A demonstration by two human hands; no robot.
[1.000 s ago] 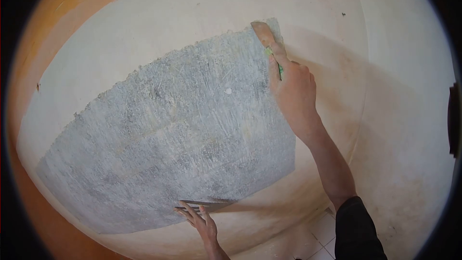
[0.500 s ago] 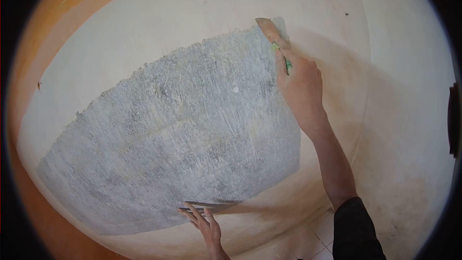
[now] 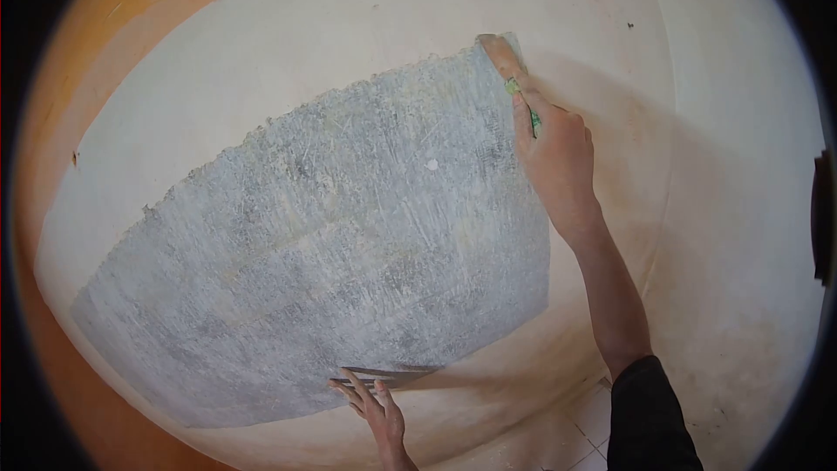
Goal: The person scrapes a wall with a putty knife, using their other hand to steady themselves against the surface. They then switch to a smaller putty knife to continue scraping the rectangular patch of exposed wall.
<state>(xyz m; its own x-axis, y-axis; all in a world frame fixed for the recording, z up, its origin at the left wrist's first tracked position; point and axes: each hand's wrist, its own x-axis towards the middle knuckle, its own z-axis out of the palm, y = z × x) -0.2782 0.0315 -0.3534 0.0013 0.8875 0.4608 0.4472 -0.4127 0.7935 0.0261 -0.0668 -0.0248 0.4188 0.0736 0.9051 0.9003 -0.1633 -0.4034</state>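
My right hand (image 3: pixel 556 161) is raised against a cream wall (image 3: pixel 331 26) and grips a putty knife (image 3: pixel 504 59) with a green handle. Its blade lies flat at the upper right corner of a large grey plastered patch (image 3: pixel 331 244). My left hand (image 3: pixel 377 408) is low in view, fingers spread around a second flat blade (image 3: pixel 388 376) held against the wall at the patch's lower edge.
An inside wall corner (image 3: pixel 664 148) runs down to the right of my right arm. White floor tiles (image 3: pixel 582 423) show at the bottom. Orange paint borders the cream area at the left (image 3: pixel 52 105) and the top. A dark object (image 3: pixel 821 218) sits at the right edge.
My right hand and the putty knife have drifted slightly to the right along the patch's top corner. The left hand has stayed near the lower edge.
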